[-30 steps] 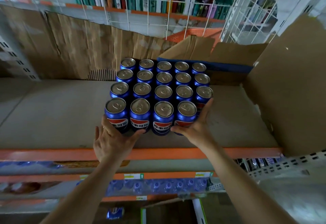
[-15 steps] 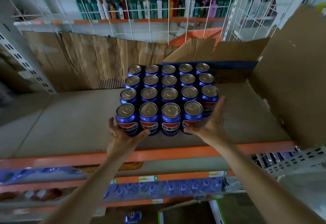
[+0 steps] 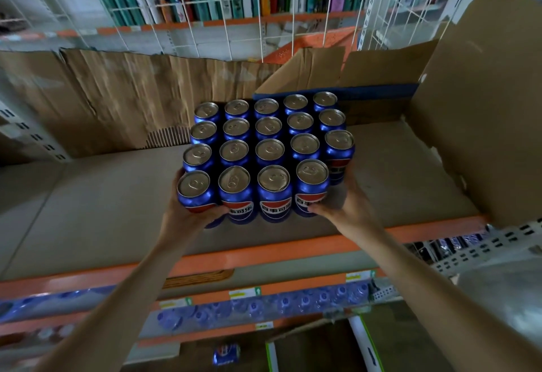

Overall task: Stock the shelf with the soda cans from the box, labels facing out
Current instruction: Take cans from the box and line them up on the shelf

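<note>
While cans (image 3: 268, 149) sit on shelf (image 3: 88, 204), L hand (image 3: 187, 216) & R hand (image 3: 346, 201) fingers clamp front corner cans.

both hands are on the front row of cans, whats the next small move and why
Probably slide the block of cans a little further back. The left hand and right hand bracket the front row, labels already face out, the block sits near the orange shelf edge, and bare shelf lies behind its left part.
</note>
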